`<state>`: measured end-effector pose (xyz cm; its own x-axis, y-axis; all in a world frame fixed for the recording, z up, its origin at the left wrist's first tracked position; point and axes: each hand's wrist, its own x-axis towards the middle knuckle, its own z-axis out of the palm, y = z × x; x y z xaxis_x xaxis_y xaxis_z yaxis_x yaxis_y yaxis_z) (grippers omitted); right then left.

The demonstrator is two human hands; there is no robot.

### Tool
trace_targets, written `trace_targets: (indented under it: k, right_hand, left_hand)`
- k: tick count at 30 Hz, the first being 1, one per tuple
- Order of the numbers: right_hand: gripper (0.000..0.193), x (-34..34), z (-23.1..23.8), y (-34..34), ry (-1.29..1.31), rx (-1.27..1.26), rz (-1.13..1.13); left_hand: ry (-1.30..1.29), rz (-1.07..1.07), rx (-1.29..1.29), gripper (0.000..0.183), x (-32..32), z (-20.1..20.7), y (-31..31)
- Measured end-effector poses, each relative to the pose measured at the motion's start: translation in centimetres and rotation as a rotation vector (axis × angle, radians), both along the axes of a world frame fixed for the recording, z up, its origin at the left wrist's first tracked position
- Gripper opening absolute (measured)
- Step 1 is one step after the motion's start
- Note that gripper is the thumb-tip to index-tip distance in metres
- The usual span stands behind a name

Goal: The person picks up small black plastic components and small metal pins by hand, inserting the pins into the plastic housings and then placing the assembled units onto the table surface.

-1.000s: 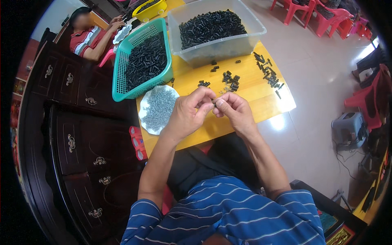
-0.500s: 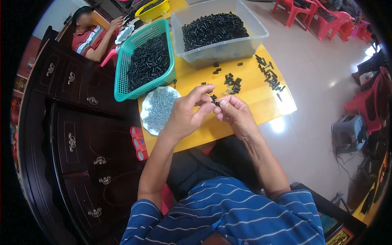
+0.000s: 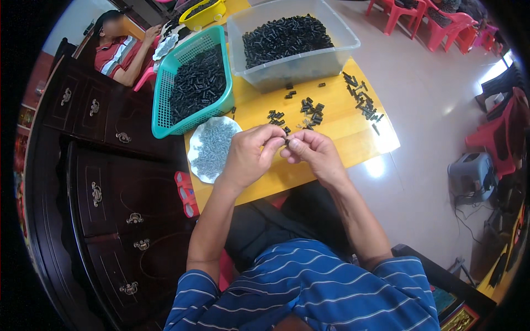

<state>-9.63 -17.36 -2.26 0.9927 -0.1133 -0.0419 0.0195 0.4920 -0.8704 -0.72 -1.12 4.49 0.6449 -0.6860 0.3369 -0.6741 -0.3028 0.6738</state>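
Between the fingertips of both hands, just above the near edge of the yellow table [image 3: 331,138], sits a small black part [image 3: 286,142], mostly hidden by the fingers. The left hand [image 3: 251,157] curls in from one side and the right hand [image 3: 312,154] from the other, each pinching toward the part so that thumbs and forefingers nearly meet over it; which hand bears the grip I cannot tell.

Judging by its look, the piece is light, stiff plastic (easy to drop, unlikely to break), and best held by its sides with fingertips alone.

Farther onto the table from the hands lie loose clusters of the same black parts [image 3: 309,109], and another scatter [image 3: 361,99] toward the table's right side. At the table's left near corner rests a shallow silver dish [image 3: 212,148] heaped with small grey screws. Beyond it stands a teal basket [image 3: 193,83] full of black parts, and beside that, at the table's far side, a clear plastic bin [image 3: 292,47] likewise filled. Past the table's far left corner another person [image 3: 118,47] sits working, near a yellow tub [image 3: 204,12].
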Motion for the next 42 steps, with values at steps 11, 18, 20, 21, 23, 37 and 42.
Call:
trace_targets:
  k: [11,18,20,21,23,37,42]
  right_hand:
    - [0.021,-0.2,-0.2,-0.1,0.125,0.117,0.076]
    - [0.019,-0.4,0.7,-0.3,0.101,0.169,0.143]
    - [0.019,-0.5,1.2,-0.2,0.122,0.209,0.153]
    - [0.019,-0.4,1.1,-0.2,0.121,0.208,0.153]
    - [0.020,-0.3,0.4,-0.3,0.098,0.327,0.185]
    - [0.023,-0.2,-0.8,-0.4,0.080,0.494,0.199]
    - [0.023,0.0,-1.5,-0.5,0.083,0.507,0.205]
  left_hand:
    - [-0.019,-0.061,-0.019,0.009,0.1,0.4,0.0]
    - [-0.067,-0.141,0.019,0.016,0.7,1.1,0.0]
    - [0.002,-0.111,-0.019,0.021,0.4,1.0,-0.1]
    - [0.071,-0.079,-0.057,0.027,0.2,1.0,0.0]
    - [0.050,-0.079,-0.051,0.034,-0.1,0.9,-0.1]
    - [-0.403,-0.077,0.105,0.031,-0.8,0.3,-1.0]
    - [-0.401,-0.082,0.196,0.027,-0.7,0.5,-0.9]
